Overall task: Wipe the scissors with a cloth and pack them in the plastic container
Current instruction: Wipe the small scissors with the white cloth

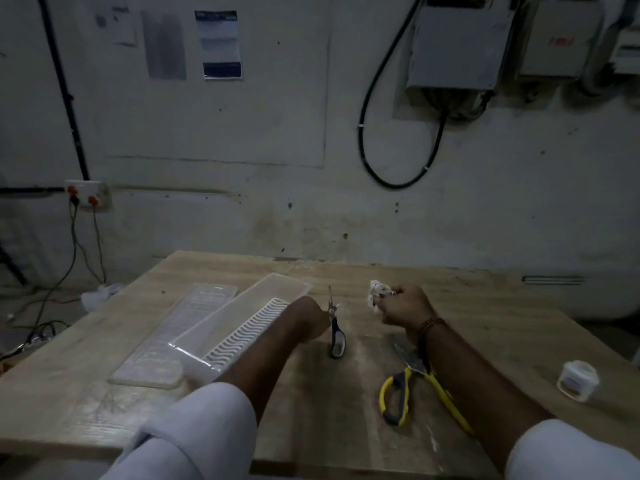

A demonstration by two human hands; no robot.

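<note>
Wiping step: your left hand (pixel 313 318) grips blue-handled scissors (pixel 336 336) upright; right hand (pixel 403 304) clutches cloth (pixel 377 294), apart from blades. Next: bring cloth onto blades, then pack into container (pixel 242 327).

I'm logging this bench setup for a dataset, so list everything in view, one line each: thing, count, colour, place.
blue-handled scissors: 1, dark blue and white handle, table centre, held upright
yellow-handled scissors: 1, yellow and grey, lying on table under right forearm
cloth: 1, white, spotted, bunched in right hand
plastic container: 1, translucent white, table left, open
ridged insert: 1, white, inside container
lid: 1, clear, left of container
small jar: 1, whitish, table right edge
table: 1, light wood
metal boxes: 2, grey, wall upper right
socket: 1, white with red, wall left
left hand: grips blue-handled scissors
right hand: grips cloth
</note>
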